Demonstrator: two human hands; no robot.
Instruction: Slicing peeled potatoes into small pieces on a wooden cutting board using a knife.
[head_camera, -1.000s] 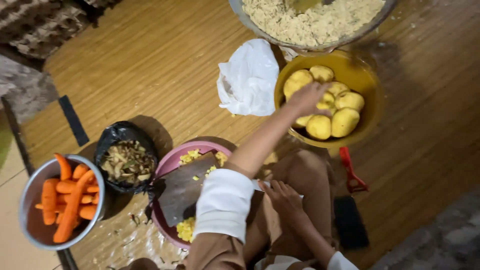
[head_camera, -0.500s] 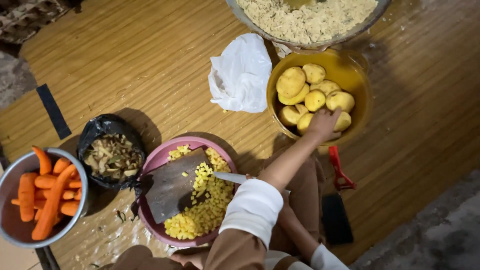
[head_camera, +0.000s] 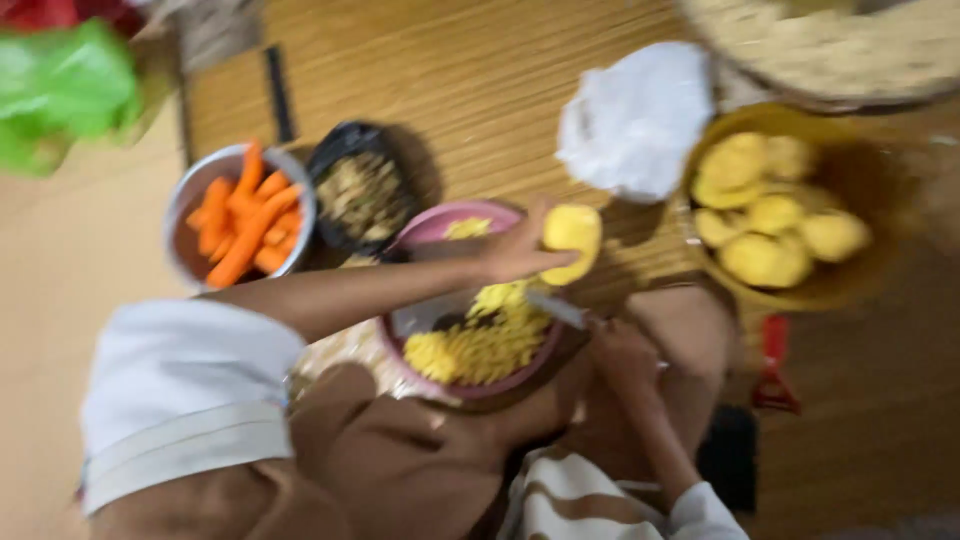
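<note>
My left hand (head_camera: 515, 250) grips a peeled yellow potato (head_camera: 572, 232) just above the far rim of a pink bowl (head_camera: 430, 228). That bowl holds a heap of diced yellow potato (head_camera: 480, 345) and a grey board (head_camera: 420, 318). My right hand (head_camera: 622, 352) is closed on a knife (head_camera: 555, 308) at the bowl's right edge, its blade pointing toward the potato. A yellow bowl (head_camera: 800, 295) of whole peeled potatoes (head_camera: 770, 215) stands to the right. The picture is blurred by motion.
A metal bowl (head_camera: 185, 200) of carrots (head_camera: 245, 215) and a black bowl of peelings (head_camera: 365, 190) stand at the left. A white plastic bag (head_camera: 635, 120) and a large metal bowl (head_camera: 830, 50) lie beyond. A red peeler (head_camera: 772, 365) rests on the wooden floor.
My left hand has left the yellow bowl with one potato and carried it back over the pink bowl. The view has swung to the right.
</note>
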